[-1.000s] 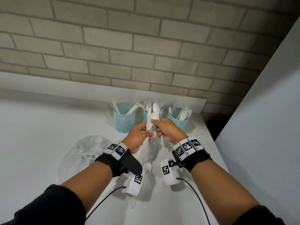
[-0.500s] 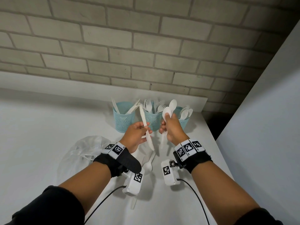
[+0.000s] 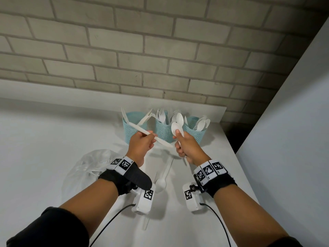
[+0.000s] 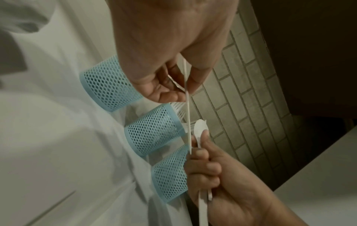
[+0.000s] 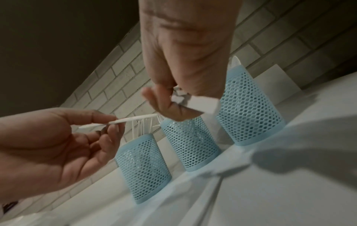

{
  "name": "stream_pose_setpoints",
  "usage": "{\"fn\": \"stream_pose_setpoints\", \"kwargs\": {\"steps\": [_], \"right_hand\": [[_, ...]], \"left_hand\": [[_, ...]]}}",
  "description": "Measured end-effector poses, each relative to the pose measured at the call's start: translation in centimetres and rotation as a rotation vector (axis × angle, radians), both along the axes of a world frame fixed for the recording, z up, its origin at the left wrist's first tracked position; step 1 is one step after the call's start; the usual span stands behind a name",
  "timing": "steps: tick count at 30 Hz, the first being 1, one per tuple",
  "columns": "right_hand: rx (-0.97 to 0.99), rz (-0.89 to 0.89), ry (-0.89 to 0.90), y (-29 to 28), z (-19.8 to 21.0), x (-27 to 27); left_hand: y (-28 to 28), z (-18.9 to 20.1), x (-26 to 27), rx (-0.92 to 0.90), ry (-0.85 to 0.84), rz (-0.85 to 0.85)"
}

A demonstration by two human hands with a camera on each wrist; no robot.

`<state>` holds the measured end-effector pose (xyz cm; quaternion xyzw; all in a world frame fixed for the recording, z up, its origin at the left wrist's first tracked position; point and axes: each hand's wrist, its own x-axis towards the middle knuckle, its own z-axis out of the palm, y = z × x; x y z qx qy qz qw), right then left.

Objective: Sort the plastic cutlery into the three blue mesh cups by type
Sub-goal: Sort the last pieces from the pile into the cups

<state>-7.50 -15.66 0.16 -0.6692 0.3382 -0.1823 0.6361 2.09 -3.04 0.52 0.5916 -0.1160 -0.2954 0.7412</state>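
Pinching a white knife (image 3: pixel 151 136) in left hand (image 3: pixel 140 146); right hand (image 3: pixel 187 148) grips two spoons (image 3: pixel 178 123), before three cups (image 3: pixel 164 131) at table's (image 3: pixel 35 157) far edge.

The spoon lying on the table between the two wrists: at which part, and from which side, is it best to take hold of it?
Probably the thin handle, from above. The loose spoon lies flat on the white table, its bowl toward the person and its handle pointing toward the blue cups. The handle is narrow and straight, so thumb and finger can pinch its two edges. Both hands are full now: left hand holds a knife, right hand holds spoons.
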Motion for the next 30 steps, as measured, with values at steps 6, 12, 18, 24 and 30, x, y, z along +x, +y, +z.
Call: {"fn": "stream_pose_setpoints", "kwargs": {"steps": [6, 12, 18, 24, 30], "right_hand": [[-0.183, -0.192, -0.348, -2.7, 3.5, 0.1], [-0.193, -0.406, -0.622, -6.6, 6.6, 0.8], [-0.215, -0.434, -0.491, -8.3, 4.1, 2.4], [-0.261, -0.447, -0.319, -9.0, 4.2, 2.8], [-0.253, -0.442, -0.283, -9.7, 3.8, 2.2]], "left_hand": [[0.2, 0.1, -0.1, -0.131, -0.016, -0.015], [0.5, 1.3, -0.3, -0.288, 0.140, -0.032], [1.2, 2.5, -0.1, -0.178, 0.016, -0.061], [1.7, 2.5, 0.6, -0.079, -0.116, -0.023], [1.7, 3.1, 0.3, -0.286, 0.140, -0.086]]}}
